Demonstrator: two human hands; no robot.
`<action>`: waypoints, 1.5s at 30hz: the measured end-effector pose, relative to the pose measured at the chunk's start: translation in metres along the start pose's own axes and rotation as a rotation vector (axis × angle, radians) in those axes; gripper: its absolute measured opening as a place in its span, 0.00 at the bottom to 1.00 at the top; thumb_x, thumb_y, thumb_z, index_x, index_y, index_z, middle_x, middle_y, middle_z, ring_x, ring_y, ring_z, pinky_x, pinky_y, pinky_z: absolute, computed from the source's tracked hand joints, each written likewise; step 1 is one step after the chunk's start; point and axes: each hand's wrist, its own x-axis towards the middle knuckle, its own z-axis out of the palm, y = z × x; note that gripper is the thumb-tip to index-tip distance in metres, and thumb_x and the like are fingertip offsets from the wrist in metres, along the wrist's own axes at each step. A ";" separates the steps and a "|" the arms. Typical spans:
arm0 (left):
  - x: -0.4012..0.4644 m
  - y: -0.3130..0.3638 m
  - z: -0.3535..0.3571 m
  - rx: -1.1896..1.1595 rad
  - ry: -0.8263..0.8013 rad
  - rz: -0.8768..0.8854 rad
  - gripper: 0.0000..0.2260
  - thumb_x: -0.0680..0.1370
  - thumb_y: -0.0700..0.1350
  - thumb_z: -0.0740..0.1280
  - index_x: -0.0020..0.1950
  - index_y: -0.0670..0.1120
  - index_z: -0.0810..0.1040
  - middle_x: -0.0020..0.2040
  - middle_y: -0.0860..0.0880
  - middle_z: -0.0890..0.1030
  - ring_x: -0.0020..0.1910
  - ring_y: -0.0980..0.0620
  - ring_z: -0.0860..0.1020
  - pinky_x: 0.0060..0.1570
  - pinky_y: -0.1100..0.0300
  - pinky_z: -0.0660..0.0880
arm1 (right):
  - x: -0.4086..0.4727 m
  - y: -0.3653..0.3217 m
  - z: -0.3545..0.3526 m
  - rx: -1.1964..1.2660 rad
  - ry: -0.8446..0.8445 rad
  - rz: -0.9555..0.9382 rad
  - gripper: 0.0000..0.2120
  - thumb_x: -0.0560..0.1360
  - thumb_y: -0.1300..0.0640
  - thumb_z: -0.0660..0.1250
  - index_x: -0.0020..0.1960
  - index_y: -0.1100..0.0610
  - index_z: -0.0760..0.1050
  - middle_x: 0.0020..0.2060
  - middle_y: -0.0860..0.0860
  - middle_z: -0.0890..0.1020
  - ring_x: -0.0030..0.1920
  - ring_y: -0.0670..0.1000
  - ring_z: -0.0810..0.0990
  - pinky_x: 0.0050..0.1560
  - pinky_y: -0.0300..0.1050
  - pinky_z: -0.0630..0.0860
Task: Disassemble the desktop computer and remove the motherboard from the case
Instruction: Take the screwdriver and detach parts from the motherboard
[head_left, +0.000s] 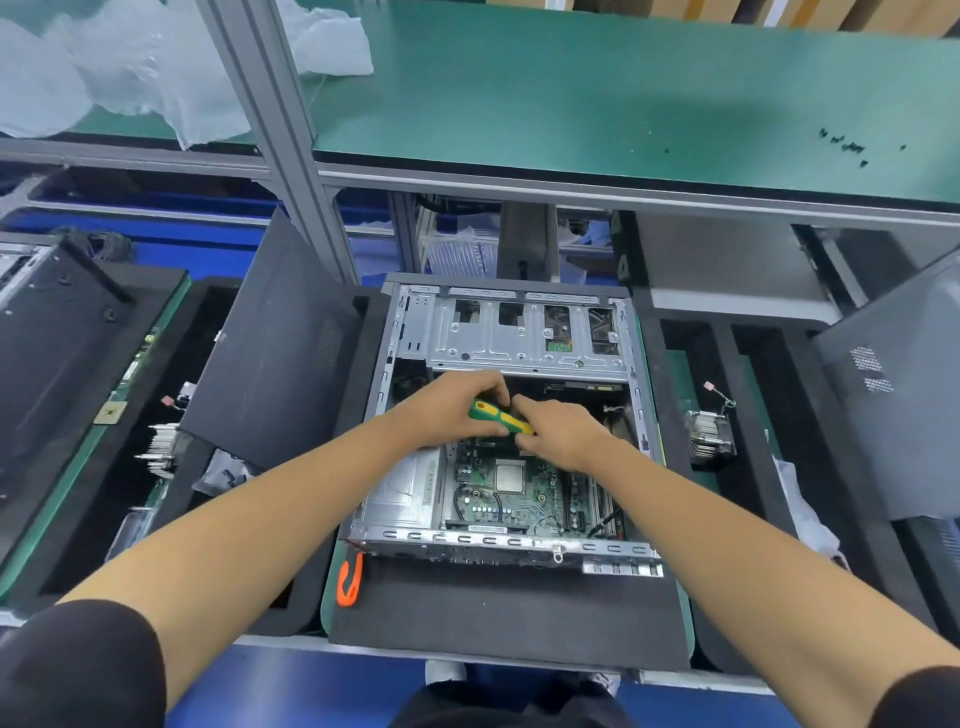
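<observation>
Now both hands meet over the motherboard (511, 493): left hand (447, 410) grips the screwdriver (501, 417), handle slanting toward the right hand (558, 431), whose curled fingers pinch its lower end, near the case (410, 332) middle.

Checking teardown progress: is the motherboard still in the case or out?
Still in. The motherboard lies flat inside the open case, and both hands work above it with a screwdriver.

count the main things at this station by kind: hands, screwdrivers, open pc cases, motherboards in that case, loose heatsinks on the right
hands: 2, left hand and right hand
screwdrivers: 1, green and yellow screwdriver, held by both
open pc cases: 1, case
motherboards: 1, motherboard
loose heatsinks on the right: 1, heatsink
total: 6
</observation>
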 end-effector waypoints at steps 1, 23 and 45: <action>0.000 0.000 -0.001 -0.017 -0.015 -0.006 0.17 0.71 0.55 0.78 0.55 0.57 0.76 0.50 0.61 0.81 0.49 0.62 0.79 0.48 0.65 0.76 | -0.002 0.001 0.001 0.022 -0.004 0.009 0.08 0.77 0.50 0.61 0.51 0.46 0.62 0.38 0.46 0.74 0.39 0.54 0.76 0.36 0.49 0.66; 0.026 0.003 -0.012 0.424 0.447 0.045 0.15 0.80 0.54 0.68 0.63 0.48 0.76 0.55 0.49 0.72 0.52 0.50 0.69 0.49 0.57 0.69 | -0.001 0.019 -0.067 0.064 0.484 -0.016 0.10 0.77 0.61 0.64 0.58 0.54 0.71 0.51 0.50 0.72 0.42 0.56 0.72 0.40 0.49 0.64; 0.036 0.027 0.028 0.747 -0.501 0.422 0.11 0.83 0.55 0.63 0.54 0.48 0.76 0.48 0.52 0.77 0.47 0.49 0.78 0.38 0.56 0.74 | -0.013 0.050 -0.054 0.212 0.420 0.095 0.12 0.73 0.58 0.67 0.39 0.47 0.64 0.36 0.45 0.73 0.40 0.47 0.71 0.35 0.46 0.66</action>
